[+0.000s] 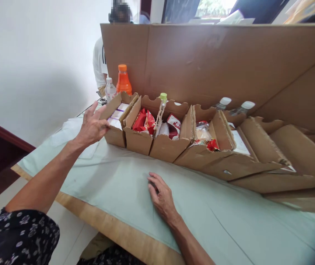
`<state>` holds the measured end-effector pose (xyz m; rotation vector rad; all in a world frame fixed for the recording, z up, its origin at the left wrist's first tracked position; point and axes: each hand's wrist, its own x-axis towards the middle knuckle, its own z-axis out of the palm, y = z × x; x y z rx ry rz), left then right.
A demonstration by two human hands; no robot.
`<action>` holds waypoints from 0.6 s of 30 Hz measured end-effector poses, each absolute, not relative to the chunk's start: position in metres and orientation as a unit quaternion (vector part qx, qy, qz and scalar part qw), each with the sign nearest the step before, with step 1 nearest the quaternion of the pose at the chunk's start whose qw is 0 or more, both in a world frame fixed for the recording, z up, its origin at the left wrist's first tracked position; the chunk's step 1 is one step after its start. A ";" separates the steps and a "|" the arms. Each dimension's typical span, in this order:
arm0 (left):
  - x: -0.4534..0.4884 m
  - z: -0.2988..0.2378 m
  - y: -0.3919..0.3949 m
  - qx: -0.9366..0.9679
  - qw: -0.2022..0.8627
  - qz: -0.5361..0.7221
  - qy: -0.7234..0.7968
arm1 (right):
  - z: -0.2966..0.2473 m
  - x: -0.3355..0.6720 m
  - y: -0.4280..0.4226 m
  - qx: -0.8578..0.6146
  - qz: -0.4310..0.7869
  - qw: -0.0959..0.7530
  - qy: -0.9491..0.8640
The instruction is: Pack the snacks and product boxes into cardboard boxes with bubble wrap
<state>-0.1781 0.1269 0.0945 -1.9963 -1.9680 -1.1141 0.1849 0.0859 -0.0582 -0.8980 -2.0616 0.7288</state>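
Observation:
My left hand (92, 125) is at the near left corner of the leftmost cardboard box (115, 137), fingers spread, the thumb side at its edge. Whether it touches the box I cannot tell. Inside that box lie small white packs (118, 116) with purple edges. My right hand (161, 195) rests on the pale green cloth (124, 184), fingers loosely curved and nothing in them. Beyond it stands a box (137, 141) with red packets (144, 121). To its right, another box (168, 149) holds a dark red and white packet (174, 126).
Farther right, more open cardboard boxes (245, 165) continue the row. Behind them rises a tall cardboard panel (201, 62). An orange bottle (123, 81) and a clear bottle (109, 90) stand at the back left. A person in a white sleeve (99, 62) is beyond the panel.

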 end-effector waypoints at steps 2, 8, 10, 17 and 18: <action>-0.174 0.098 0.105 -0.664 0.074 -0.376 -0.642 | -0.057 0.184 0.086 -0.353 0.297 0.386 -0.799; -0.108 0.112 0.002 -0.712 0.114 -0.350 -0.598 | -0.056 0.179 0.088 -0.355 0.334 0.399 -0.777; -0.065 0.116 -0.018 -0.733 0.106 -0.330 -0.585 | -0.054 0.177 0.092 -0.362 0.347 0.403 -0.766; -0.001 0.114 -0.049 -0.760 0.060 -0.435 -0.479 | -0.032 0.218 0.077 -0.444 0.370 0.437 -0.689; -0.015 0.109 -0.050 -0.701 0.067 -0.495 -0.509 | -0.029 0.226 0.066 -0.460 0.381 0.439 -0.671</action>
